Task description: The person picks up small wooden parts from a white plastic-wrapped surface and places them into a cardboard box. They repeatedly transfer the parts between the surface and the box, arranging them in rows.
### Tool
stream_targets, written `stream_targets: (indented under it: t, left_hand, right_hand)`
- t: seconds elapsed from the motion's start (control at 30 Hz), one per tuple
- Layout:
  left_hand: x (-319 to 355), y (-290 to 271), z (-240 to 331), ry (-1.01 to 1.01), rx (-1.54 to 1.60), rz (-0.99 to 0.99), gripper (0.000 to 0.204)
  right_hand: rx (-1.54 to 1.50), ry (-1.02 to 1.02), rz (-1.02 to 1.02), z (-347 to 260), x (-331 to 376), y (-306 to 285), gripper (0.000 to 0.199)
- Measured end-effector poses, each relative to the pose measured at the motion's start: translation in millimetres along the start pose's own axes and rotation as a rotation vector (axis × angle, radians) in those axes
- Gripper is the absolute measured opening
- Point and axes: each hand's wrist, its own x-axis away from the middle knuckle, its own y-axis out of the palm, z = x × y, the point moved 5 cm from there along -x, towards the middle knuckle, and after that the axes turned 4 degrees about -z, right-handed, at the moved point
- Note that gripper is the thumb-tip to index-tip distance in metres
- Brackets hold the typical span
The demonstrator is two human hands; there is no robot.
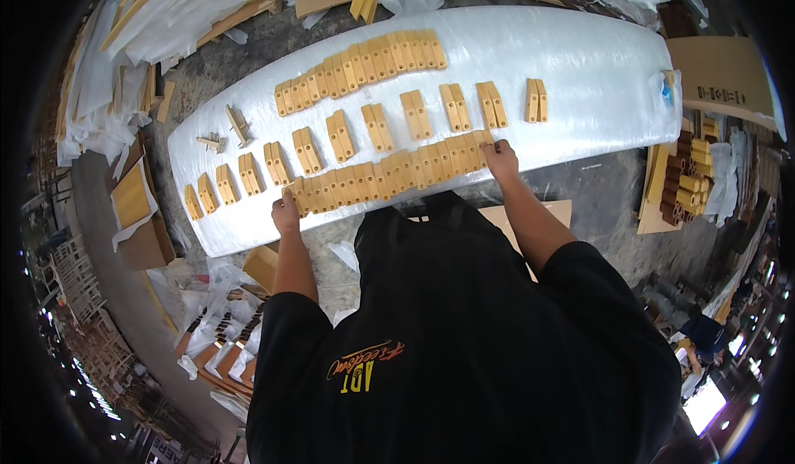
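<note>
A long row of small wooden blocks [389,174], each with drilled holes, lies side by side along the near edge of a plastic-wrapped table [546,58]. My left hand [286,214] grips the row's left end block, and my right hand [501,162] presses on its right end, so the row sits between both hands. Just beyond, pairs of similar blocks [339,135] stand spaced out in a line. Farther back lies a second packed row of blocks [360,65]. The fingers of both hands are bent against the end blocks.
Two small wooden pieces [238,126] lie at the table's left. Wrapped boards [178,8] are stacked at the back left. Cardboard [720,74] and a stack of brown and yellow wooden parts [691,174] stand to the right. Wrapped brown panels [224,344] sit at the lower left.
</note>
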Motion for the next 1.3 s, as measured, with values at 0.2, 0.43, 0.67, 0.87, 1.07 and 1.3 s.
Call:
stream_targets:
  t: [0.2, 0.43, 0.67, 0.87, 1.07, 1.3]
  left_hand:
    - [-13.0, -22.2, -16.0, 0.064, 0.052, 0.062, 0.069]
    - [-38.7, -86.5, -69.4, 0.074, 0.042, 0.096, 0.064]
    - [-90.8, -154.7, -137.9, 0.126, 0.009, 0.161, 0.059]
    - [-151.6, -221.5, -198.4, 0.169, 0.056, 0.126, 0.055]
    - [-185.0, -269.6, -216.5, 0.147, -0.009, 0.111, 0.060]
    - [-192.0, -292.5, -212.1, 0.094, -0.067, 0.116, 0.063]
  right_hand:
    - [-0.031, -0.011, -0.094, -18.6, 18.4, 14.7, 0.050]
    - [0.020, -0.043, -0.114, -54.6, 63.3, 86.3, 0.054]
    - [0.048, -0.005, -0.025, -94.4, 130.4, 166.0, 0.056]
    - [0.013, 0.020, -0.016, -144.9, 196.2, 241.4, 0.057]
    - [0.015, 0.038, -0.022, -175.1, 223.7, 284.6, 0.062]
    - [-0.092, 0.135, -0.172, -189.3, 223.3, 299.0, 0.061]
